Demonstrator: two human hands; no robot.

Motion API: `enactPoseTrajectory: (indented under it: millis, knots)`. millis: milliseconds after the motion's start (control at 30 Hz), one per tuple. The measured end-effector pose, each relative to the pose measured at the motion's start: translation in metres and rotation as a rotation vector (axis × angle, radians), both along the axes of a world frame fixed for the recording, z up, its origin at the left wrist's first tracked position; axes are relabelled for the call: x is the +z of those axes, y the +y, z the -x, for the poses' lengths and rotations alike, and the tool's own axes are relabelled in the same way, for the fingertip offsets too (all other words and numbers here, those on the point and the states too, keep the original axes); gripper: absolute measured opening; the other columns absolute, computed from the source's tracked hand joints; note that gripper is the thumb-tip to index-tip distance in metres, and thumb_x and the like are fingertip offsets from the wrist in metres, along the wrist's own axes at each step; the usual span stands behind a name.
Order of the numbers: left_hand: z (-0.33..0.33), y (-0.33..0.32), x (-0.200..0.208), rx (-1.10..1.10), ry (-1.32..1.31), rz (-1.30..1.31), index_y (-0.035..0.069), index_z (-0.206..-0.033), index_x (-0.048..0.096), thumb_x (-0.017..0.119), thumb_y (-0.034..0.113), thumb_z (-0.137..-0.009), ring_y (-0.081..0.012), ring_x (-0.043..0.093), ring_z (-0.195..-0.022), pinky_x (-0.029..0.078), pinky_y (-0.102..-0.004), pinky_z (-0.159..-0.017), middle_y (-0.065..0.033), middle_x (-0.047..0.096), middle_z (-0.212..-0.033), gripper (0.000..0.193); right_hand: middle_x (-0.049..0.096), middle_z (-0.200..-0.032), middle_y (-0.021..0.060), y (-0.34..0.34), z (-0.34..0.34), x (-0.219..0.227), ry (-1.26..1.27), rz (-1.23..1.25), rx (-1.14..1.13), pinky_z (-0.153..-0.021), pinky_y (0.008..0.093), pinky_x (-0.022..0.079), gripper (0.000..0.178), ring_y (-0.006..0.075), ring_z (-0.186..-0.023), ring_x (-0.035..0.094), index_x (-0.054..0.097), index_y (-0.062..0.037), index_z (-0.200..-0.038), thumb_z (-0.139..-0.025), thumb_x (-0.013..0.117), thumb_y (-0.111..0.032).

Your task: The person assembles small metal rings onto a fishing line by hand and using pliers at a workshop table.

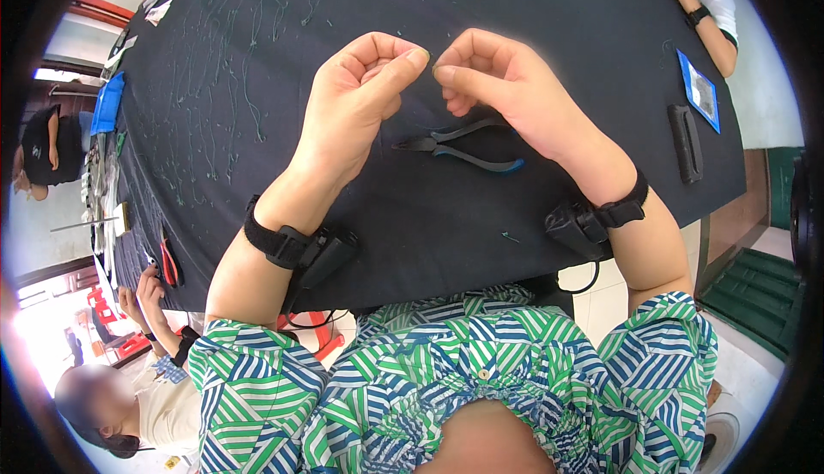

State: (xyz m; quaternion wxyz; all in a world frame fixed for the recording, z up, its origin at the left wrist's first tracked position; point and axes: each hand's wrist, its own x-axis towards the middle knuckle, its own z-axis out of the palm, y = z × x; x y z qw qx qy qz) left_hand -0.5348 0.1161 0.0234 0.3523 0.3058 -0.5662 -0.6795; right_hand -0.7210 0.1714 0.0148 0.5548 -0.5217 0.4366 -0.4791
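Raised over a black-clothed table, my left hand (359, 83) and my right hand (506, 75) face each other, thumb pressed to forefinger on each. Their fingertips are close together but apart. A tiny greenish speck shows at the left fingertips; what either pinch holds is too small to make out. Below them, nearest my right hand, lie pliers (477, 163) with dark handles and a blue end, jaws pointing left. Part of one handle is hidden behind my right hand. A short green scrap (511, 237) lies closer to me.
Thin green cords (251, 62) spread over the cloth at the left. A blue-edged packet (699, 92) and a black oblong object (685, 143) lie at the right. Red-handled pliers (170, 261) are near a co-worker's hands (148, 294) at the left edge. Another person's arm (693, 15) rests far right.
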Motion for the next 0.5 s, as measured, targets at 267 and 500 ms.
enactPoseTrajectory:
  millis: [267, 500]
  knots:
    - [0.0, 0.002, 0.002, 0.011, 0.021, -0.03, 0.002, -0.095, 0.062, 0.064, 0.015, -0.091, 0.0024, 0.031, -0.054, 0.024, -0.0158, -0.048, 0.0121, 0.042, -0.065, 0.014, 0.065, -0.075, 0.0033, 0.009, -0.008, 0.009, 0.304, 0.222, -0.129, -0.065, 0.0239, 0.049, 0.012, 0.0084, -0.069, 0.061, 0.063, -0.0012, -0.085, -0.086, 0.066, -0.012]
    - [0.003, 0.005, 0.004, 0.051, -0.021, -0.023, 0.002, -0.094, 0.062, 0.064, 0.013, -0.091, 0.0025, 0.034, -0.056, 0.026, -0.0167, -0.05, 0.0116, 0.044, -0.064, 0.012, 0.066, -0.075, 0.0064, 0.012, -0.005, 0.015, 0.424, 0.318, -0.15, -0.062, 0.0254, 0.049, 0.012, 0.0106, -0.067, 0.063, 0.062, -0.001, -0.084, -0.085, 0.068, -0.012]
